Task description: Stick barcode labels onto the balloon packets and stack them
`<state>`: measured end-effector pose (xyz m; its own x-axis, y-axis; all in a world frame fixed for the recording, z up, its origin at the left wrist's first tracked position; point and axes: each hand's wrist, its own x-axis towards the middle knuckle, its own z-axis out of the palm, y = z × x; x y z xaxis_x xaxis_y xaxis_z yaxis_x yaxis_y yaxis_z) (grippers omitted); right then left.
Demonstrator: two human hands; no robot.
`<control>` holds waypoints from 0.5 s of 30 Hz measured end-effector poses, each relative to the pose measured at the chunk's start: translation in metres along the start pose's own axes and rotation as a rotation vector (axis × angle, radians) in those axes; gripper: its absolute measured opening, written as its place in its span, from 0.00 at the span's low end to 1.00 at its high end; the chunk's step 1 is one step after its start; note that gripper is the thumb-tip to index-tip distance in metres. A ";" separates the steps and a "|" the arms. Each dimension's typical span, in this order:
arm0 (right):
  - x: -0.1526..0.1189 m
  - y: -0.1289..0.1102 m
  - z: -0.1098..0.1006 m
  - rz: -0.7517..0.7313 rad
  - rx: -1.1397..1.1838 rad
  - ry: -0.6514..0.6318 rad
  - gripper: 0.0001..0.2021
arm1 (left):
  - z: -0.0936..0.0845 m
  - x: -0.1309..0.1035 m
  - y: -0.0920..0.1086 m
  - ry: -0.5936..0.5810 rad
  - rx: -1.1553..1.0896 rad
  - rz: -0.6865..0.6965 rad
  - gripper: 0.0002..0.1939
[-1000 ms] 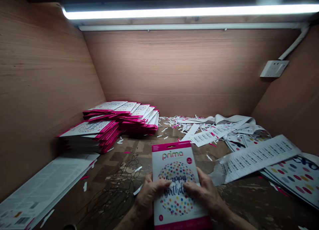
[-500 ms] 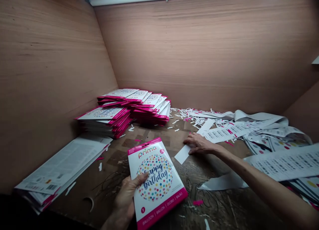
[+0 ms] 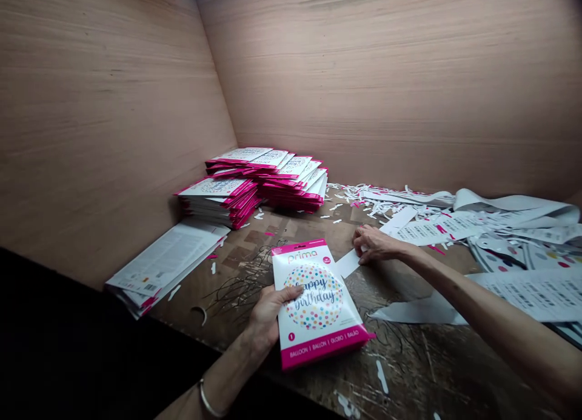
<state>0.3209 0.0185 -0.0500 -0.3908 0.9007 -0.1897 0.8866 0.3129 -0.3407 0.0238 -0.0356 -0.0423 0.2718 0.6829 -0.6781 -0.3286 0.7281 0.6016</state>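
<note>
My left hand (image 3: 268, 314) grips a balloon packet (image 3: 313, 341) by its left side, thumb on the front. The packet is white and pink, with a dotted "happy birthday" circle. It looks thick; whether several packets are stacked there I cannot tell. To its upper right, my right hand (image 3: 375, 244) has its fingers curled and pressed on a white label strip (image 3: 348, 263). The strip's blank end reaches the packet's top right edge, and its printed barcode part (image 3: 422, 231) trails off behind the hand. The right fingertips are partly hidden.
Piles of similar packets (image 3: 291, 196) stand by the back left corner. Flat packets (image 3: 168, 259) lie face down at the left edge. Loose barcode label strips (image 3: 522, 293) and paper scraps (image 3: 382, 208) cover the right and back. Wooden walls (image 3: 364, 86) enclose the worktop (image 3: 418, 359).
The view has turned left and down. The packet in my left hand has come closer to the strip's blank end and stands straighter. My right hand stays on the strip, its fingers more curled.
</note>
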 end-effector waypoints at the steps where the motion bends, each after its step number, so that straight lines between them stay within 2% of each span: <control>1: -0.002 0.000 0.000 -0.007 0.008 0.005 0.07 | 0.000 0.000 0.000 -0.013 -0.006 -0.001 0.16; 5: -0.007 -0.001 0.002 0.004 0.068 -0.007 0.20 | 0.000 -0.001 0.000 -0.052 -0.012 0.008 0.17; 8: -0.009 0.000 0.005 0.036 0.109 -0.035 0.14 | -0.001 -0.001 -0.001 -0.050 0.005 0.019 0.15; 11: -0.012 0.001 0.009 0.038 0.111 -0.001 0.07 | -0.002 -0.001 -0.002 -0.049 0.007 0.040 0.14; 13: -0.015 0.001 0.011 0.039 0.114 0.030 0.08 | -0.002 -0.001 -0.003 -0.049 0.007 0.053 0.13; 15: -0.018 0.001 0.013 0.053 0.135 0.040 0.14 | -0.003 -0.001 -0.004 -0.046 0.008 0.063 0.12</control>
<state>0.3254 -0.0012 -0.0585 -0.3319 0.9270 -0.1746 0.8632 0.2239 -0.4525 0.0220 -0.0393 -0.0455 0.2922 0.7294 -0.6185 -0.3388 0.6838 0.6463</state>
